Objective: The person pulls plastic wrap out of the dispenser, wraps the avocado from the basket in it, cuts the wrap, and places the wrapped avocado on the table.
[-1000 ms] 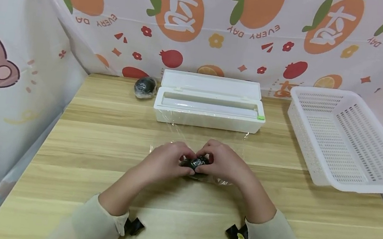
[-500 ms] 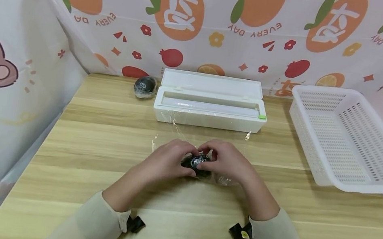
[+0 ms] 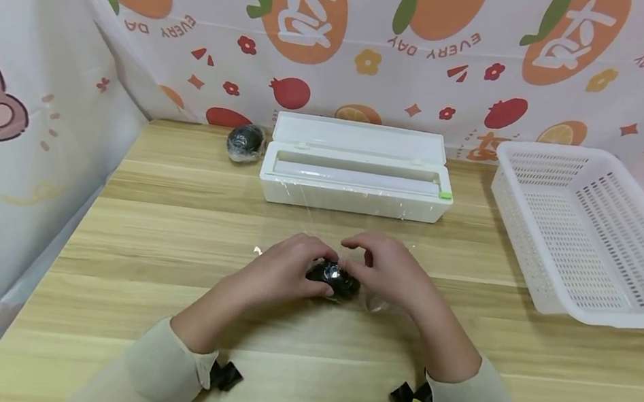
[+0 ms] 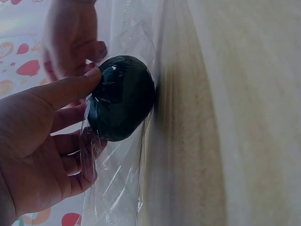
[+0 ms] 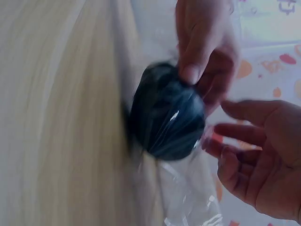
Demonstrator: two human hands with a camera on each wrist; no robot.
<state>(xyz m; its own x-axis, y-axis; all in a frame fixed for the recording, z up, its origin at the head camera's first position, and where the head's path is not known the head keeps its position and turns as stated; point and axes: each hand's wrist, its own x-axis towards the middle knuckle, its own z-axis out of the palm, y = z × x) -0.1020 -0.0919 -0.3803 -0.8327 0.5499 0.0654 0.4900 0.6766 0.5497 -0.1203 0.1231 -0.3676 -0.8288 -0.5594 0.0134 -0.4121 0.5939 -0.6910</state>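
Note:
A dark green-black oval, avocado-like thing [image 3: 344, 281] lies low at the middle of the wooden table, with clear cling film on it and spread around it. My left hand [image 3: 280, 269] holds it from the left; in the left wrist view the thumb presses its upper side and the other fingers reach under the film [image 4: 115, 188]. On the other side is my right hand [image 3: 391, 272], its fingers loosely bent. In the right wrist view its thumb stands away from the dark oval [image 5: 167, 115] and its fingertips are close to the film at the oval's edge.
Behind the hands stands a white cling film dispenser box [image 3: 353, 200], lid up, with a roll inside. Left of it rests another dark oval [image 3: 245, 143] wrapped in film. A white perforated basket [image 3: 512, 255] stands at the right. Printed fabric hangs behind and to the left.
My right hand has drawn back to the right, off the dark oval, and its fingers have loosened. My left hand keeps its hold in nearly the same place.

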